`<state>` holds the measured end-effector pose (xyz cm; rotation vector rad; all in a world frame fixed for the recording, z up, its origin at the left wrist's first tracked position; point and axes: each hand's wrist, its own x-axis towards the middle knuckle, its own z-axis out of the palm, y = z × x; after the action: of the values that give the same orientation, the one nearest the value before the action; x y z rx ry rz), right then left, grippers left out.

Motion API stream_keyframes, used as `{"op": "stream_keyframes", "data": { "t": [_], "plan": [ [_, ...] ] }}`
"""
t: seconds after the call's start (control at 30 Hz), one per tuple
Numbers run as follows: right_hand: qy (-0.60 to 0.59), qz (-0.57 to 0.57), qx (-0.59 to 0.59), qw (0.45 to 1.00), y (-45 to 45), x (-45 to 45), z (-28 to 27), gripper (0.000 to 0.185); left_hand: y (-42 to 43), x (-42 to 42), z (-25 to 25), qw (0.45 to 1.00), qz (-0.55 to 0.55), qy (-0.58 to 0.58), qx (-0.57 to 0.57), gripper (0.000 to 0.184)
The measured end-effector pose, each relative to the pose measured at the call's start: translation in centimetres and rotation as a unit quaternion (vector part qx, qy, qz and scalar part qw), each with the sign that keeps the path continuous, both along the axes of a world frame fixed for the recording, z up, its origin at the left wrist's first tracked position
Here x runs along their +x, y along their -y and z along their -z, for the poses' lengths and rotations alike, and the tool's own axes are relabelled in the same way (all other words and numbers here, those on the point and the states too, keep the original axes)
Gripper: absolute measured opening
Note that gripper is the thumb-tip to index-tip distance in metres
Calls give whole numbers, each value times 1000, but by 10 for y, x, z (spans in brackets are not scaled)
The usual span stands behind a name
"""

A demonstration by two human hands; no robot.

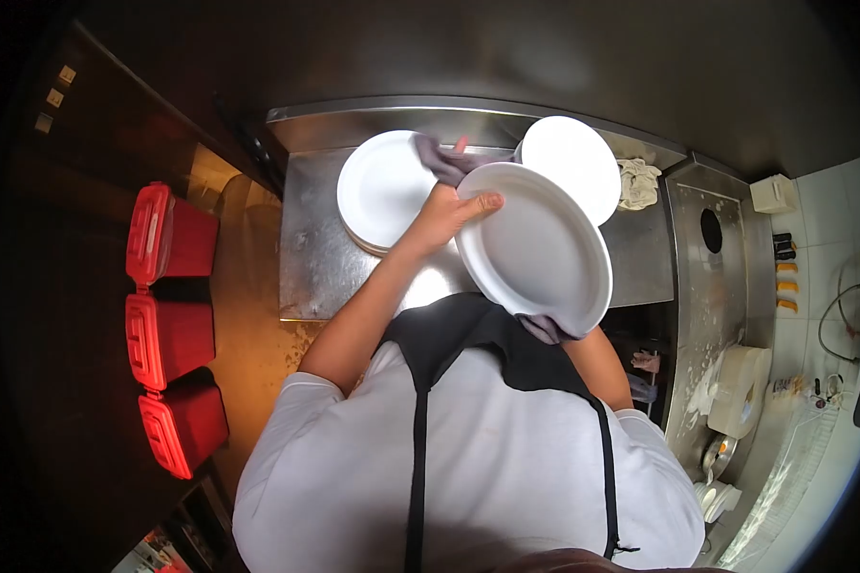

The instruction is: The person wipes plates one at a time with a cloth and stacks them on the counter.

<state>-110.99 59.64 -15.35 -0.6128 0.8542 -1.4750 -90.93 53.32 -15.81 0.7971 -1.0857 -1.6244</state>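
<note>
A deep white oval dish is held tilted in front of my chest. My left hand is closed on its left rim, thumb laid over the inside edge. A purple-grey cloth shows past the dish's far-left side, slightly blurred. More of that colour of cloth folds over the near rim, where my right forearm reaches under the dish. My right hand is hidden behind the dish and cloth. Beyond stand a stack of white plates on the left and another white stack on the right.
The steel counter has a raised back edge. A crumpled white cloth lies right of the plates. Red lidded bins line the left side. A second steel counter runs along the right, near yellow-handled tools on the wall.
</note>
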Motion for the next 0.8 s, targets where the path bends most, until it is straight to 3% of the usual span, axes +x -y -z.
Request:
{"op": "stream_keyframes", "data": {
  "t": [0.1, 0.2, 0.23, 0.33, 0.43, 0.53, 0.6, 0.67, 0.8],
  "plan": [
    [0, -40, 21, 999, -3, 3, 0, 44, -6, -15, 13, 985, -144, -43, -81, 113],
    [-27, -78, 39, 996, -13, -2, -1, 45, 0, 0, 12, 981, -111, -10, -156, 105],
    [-35, -87, 45, 995, -17, -6, -3, 45, 1, 6, 12, 977, -99, 11, -187, 80],
    [-64, -100, 54, 991, -31, -22, -9, 46, -4, 30, 23, 998, -2, 47, -37, 51],
    [-113, -60, 38, 991, -25, -38, -15, 46, -6, 34, 17, 990, -141, 15, -6, 34],
    [-223, 62, -27, 972, 11, -70, -27, 47, 9, 70, 37, 968, -244, 42, 38, 36],
    [-325, 160, -80, 929, 48, -103, -37, 47, 16, 93, 49, 944, -306, 96, 82, 36],
    [-467, 228, -113, 847, 86, -142, -34, 48, 19, 115, 72, 927, -333, 135, 111, 36],
    [-771, 184, -126, 597, 136, -196, 20, 49, 9, 133, 98, 904, -375, 157, 130, 34]
  ]
}}
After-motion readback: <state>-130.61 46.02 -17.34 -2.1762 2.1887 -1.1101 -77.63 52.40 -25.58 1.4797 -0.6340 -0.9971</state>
